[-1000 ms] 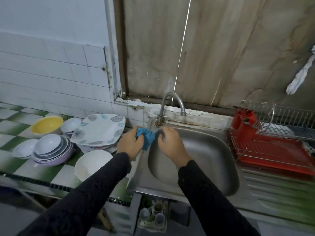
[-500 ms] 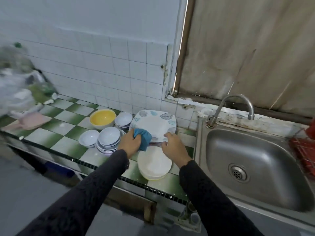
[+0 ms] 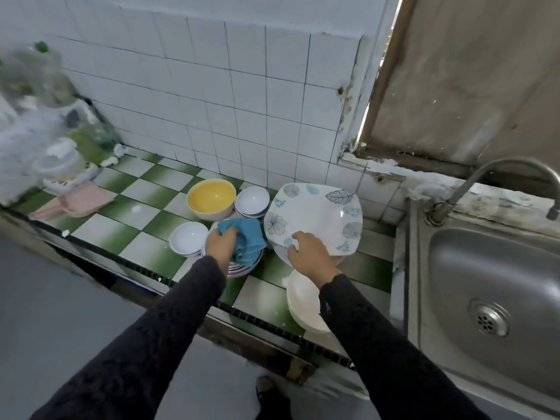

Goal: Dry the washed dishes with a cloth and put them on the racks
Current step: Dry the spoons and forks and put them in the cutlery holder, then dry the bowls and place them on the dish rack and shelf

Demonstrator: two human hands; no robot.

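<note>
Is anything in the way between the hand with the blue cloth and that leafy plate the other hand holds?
Nothing visible does. The left hand holds the blue cloth just left of the leaf-patterned plate, with no dish in the gap. The right hand grips the plate's near edge. The rack is out of view.

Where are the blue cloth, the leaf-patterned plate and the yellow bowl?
blue cloth [image 3: 249, 239], head view, on its bunched folds.
leaf-patterned plate [image 3: 315, 216], head view, on its plain white centre.
yellow bowl [image 3: 211, 199], head view, on its inner bottom.
</note>
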